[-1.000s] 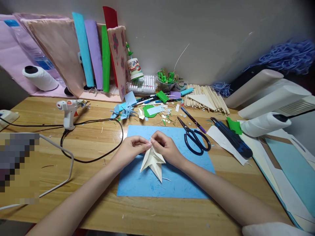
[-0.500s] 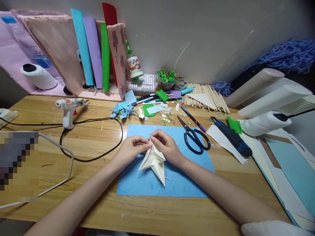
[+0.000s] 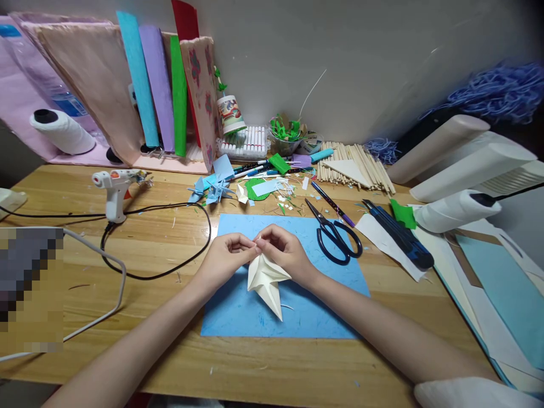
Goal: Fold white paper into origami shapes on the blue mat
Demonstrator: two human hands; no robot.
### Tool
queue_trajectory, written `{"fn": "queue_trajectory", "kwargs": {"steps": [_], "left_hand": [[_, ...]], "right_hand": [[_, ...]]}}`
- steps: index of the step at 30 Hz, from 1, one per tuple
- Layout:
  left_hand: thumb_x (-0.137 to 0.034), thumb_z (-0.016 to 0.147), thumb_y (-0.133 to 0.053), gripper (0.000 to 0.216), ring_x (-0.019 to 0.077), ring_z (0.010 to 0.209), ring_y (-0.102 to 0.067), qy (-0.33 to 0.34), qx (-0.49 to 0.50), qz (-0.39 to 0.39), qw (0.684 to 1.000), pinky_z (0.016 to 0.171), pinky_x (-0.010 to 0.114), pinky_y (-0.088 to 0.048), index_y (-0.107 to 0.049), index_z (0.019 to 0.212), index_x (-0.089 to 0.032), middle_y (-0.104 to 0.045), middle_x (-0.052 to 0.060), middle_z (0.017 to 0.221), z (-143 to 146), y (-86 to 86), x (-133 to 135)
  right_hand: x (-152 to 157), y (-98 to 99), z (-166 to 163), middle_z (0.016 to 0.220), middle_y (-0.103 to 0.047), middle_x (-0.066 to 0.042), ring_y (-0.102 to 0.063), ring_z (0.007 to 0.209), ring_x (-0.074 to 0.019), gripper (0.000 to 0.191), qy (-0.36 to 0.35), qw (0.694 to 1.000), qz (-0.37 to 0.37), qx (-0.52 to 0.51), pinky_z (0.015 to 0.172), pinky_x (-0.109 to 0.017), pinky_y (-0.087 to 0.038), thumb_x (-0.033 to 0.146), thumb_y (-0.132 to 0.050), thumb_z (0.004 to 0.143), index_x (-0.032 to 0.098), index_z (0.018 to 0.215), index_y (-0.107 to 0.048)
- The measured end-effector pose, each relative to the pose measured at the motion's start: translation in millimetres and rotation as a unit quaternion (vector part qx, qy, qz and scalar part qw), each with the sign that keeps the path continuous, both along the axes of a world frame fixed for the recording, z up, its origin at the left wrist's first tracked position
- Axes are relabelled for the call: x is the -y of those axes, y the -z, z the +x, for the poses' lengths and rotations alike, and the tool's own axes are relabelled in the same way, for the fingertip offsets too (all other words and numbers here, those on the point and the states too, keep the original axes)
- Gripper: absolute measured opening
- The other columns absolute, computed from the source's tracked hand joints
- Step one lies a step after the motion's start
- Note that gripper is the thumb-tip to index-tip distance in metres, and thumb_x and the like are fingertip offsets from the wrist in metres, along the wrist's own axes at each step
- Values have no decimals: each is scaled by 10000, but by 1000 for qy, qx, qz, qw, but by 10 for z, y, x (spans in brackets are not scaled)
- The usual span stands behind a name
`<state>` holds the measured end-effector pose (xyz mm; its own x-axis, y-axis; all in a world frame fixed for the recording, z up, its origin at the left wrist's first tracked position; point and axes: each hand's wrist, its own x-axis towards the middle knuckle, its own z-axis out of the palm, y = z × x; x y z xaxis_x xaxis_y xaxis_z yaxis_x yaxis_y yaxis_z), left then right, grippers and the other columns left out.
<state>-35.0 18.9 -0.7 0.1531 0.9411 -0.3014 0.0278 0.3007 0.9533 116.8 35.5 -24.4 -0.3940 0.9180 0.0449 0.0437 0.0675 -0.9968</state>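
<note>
A cream folded paper flower (image 3: pixel 266 277) with pointed petals hangs down over a blue sheet of paper (image 3: pixel 229 317). My left hand (image 3: pixel 229 252) pinches at its top end, the thumb pressed against the bent forefinger. Close against it, my right hand (image 3: pixel 283 249) grips the same end between thumb and fingers. The fingertips of both hands meet there and hide the tip of the flower. A short white thread (image 3: pixel 288 307) lies on the blue sheet beside the lowest petal.
Black-handled scissors (image 3: pixel 339 238) lie at the blue sheet's upper right, near a utility knife (image 3: pixel 399 235). A glue gun (image 3: pixel 115 195) stands left with its looping black cord (image 3: pixel 157 277). Blue paper cranes (image 3: pixel 217 191), paper scraps and wooden sticks (image 3: pixel 361 167) lie along the back.
The paper flower has turned in my fingers, so its left petal has swung inward and its right petal points further out. Both hands stay together at its tip.
</note>
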Motion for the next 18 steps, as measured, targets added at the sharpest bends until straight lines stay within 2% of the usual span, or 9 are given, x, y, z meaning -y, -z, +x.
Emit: {"fn": "queue_trajectory", "kwargs": {"steps": [7,11,18], "left_hand": [[-299,614,-708,227,85,546,-527,18,-4,11,1000,531,185,-400,-574,623,-116,-579,-18,585,19,2,13],[-314,629,-699,233,86,558,-528,25,3,10,1000,538,185,-398,-576,632,-116,-586,-12,602,21,-17,11],[-318,646,-689,219,75,547,-526,43,30,-13,999,537,173,-392,-587,672,-126,-587,-27,614,-48,-33,-22]], "right_hand": [[-36,12,10,646,-530,11,-468,602,-111,217,-7,1000,2,-23,569,-232,-362,363,-550,795,174,690,-535],[-32,13,10,631,-494,26,-425,558,-91,234,3,999,-10,-36,530,-213,-338,370,-550,795,174,670,-525],[-80,-25,43,729,-565,1,-436,560,-83,185,-48,995,-52,-73,507,-203,-338,359,-567,784,185,813,-625]]}}
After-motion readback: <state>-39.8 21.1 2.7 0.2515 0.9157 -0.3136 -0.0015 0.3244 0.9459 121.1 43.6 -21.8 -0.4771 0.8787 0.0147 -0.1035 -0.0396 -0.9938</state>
